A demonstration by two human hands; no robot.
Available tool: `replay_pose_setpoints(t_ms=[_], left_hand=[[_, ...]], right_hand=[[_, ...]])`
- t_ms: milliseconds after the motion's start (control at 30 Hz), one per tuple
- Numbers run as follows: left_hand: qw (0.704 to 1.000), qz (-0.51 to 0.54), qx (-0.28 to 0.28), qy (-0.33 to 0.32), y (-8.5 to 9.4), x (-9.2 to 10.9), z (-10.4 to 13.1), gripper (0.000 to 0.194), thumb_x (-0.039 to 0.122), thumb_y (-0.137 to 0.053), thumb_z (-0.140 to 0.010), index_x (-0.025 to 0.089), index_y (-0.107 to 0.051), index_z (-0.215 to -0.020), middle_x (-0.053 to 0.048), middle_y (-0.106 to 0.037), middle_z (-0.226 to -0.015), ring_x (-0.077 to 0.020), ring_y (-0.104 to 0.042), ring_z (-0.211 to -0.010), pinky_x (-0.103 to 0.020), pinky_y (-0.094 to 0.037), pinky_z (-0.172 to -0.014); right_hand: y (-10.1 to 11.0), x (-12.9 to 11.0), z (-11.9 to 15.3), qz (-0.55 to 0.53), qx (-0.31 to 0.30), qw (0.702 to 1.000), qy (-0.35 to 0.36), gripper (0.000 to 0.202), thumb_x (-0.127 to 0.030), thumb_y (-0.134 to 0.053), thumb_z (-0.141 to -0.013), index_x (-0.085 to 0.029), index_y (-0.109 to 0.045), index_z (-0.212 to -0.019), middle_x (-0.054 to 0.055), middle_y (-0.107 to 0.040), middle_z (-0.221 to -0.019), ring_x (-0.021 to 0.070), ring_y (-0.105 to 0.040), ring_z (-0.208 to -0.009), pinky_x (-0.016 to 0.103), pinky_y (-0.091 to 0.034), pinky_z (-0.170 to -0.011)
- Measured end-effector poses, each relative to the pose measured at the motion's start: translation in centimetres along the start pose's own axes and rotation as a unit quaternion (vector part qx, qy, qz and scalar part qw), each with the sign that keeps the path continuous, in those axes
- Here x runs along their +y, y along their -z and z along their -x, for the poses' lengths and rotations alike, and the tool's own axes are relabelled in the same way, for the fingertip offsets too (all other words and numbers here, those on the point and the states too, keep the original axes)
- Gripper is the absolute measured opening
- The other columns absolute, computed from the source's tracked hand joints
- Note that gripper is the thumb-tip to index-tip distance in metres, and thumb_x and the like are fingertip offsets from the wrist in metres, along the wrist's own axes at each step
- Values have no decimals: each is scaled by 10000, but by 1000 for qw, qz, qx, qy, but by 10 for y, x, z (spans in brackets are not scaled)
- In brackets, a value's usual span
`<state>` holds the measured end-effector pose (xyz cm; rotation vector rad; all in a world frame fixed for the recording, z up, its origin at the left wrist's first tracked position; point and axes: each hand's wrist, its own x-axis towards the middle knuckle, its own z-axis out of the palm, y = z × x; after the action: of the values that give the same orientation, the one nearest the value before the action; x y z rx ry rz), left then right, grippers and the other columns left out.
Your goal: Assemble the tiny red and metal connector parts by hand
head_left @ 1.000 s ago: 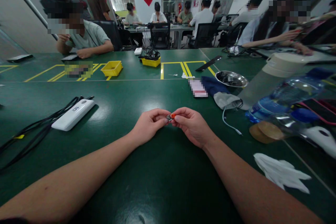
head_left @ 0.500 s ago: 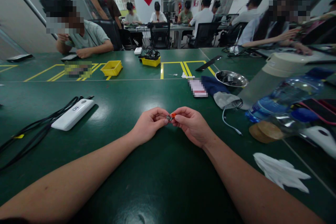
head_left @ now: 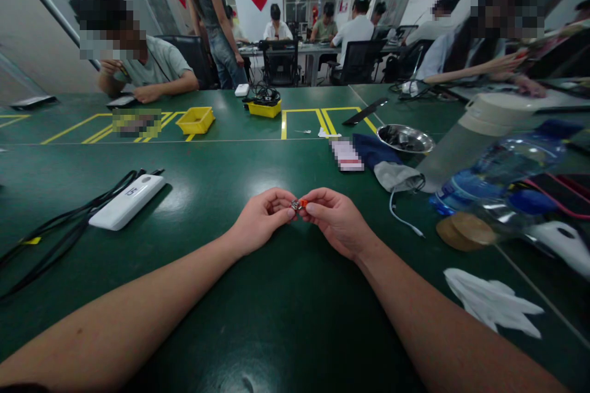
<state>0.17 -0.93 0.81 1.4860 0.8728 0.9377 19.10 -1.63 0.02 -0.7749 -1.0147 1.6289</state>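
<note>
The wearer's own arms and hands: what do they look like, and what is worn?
The left hand and right hand are ungloved; no ring or watch shows. The left forearm and right forearm are bare, without cables. A dark edge at bottom left may be clothing.

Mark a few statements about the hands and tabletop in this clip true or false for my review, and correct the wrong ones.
1. The left hand pinches a small metallic piece at its fingertips. True.
2. The white power bank lies to the right of both hands. False: it lies to the left of them.
3. The right hand pinches a small orange piece. True.
4. The white glove is worn on the right hand. False: both hands are bare, and the glove lies on the green table.
5. The metal bowl sits farther from the person than the white glove. True.
</note>
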Motion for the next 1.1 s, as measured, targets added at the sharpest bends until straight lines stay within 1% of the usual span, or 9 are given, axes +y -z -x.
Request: replay_pose_setpoints(t_ms=[233,367,533,633,767,900,1000,1100], left_hand=[[1000,-14,-14,-4,2,-1,-1,185,224,-647,-829,164,-600,-998,-52,-700,-898,-156,-662,-828,-321,-517,-792],[1000,4,-20,-7,2,-2,0,170,213,-645,-838,163,-602,-995,-48,-696,-913,-145,-649,-838,-298,-497,-794],[1000,10,-11,-6,2,1,1,160,236,-646,-845,154,-612,-978,-33,-676,-846,-130,-617,-771,-270,-472,-732],[1000,-5,-1,-2,2,2,1,160,257,-651,-842,156,-621,-963,-22,-661,-812,-127,-596,-735,-261,-455,-695],[1000,-13,1,1,2,3,1,166,276,-645,-850,156,-629,-964,-30,-666,-823,-131,-589,-739,-268,-455,-708],[1000,-23,9,8,3,1,1,182,281,-648,-847,156,-648,-978,-25,-669,-807,-128,-584,-724,-257,-448,-683],[999,-44,15,12,4,0,1,200,295,-636,-854,157,-671,-995,-15,-661,-764,-130,-575,-704,-255,-440,-662],[998,-53,17,11,5,-1,0,208,287,-614,-865,162,-697,-1009,-15,-664,-754,-134,-576,-709,-262,-442,-671]], right_hand=[[0,-1,0,6,-9,1000,6,148,-196,-757,-733,-198,-675,-856,14,-704,-837,133,-630,-716,310,-493,-718],[0,-2,1,4,-11,1000,5,142,-191,-752,-737,-205,-676,-855,10,-702,-848,132,-625,-721,308,-491,-715],[-2,-2,2,1,-12,1000,5,156,-177,-762,-723,-197,-681,-855,12,-701,-830,132,-630,-726,297,-489,-701],[-2,-1,2,17,-4,1000,7,160,-176,-770,-714,-192,-685,-848,6,-689,-797,133,-626,-714,297,-490,-698],[-1,3,1,43,-5,999,14,160,-186,-768,-727,-189,-684,-863,10,-686,-807,138,-633,-725,303,-491,-710],[0,6,1,65,-8,998,23,158,-201,-765,-735,-185,-681,-868,12,-688,-808,139,-634,-734,304,-493,-721],[0,7,1,92,-11,995,31,167,-209,-775,-726,-177,-679,-859,9,-693,-797,133,-630,-726,296,-493,-721],[0,7,1,113,-15,993,40,173,-211,-785,-712,-176,-675,-841,1,-697,-786,132,-639,-723,293,-504,-725]])
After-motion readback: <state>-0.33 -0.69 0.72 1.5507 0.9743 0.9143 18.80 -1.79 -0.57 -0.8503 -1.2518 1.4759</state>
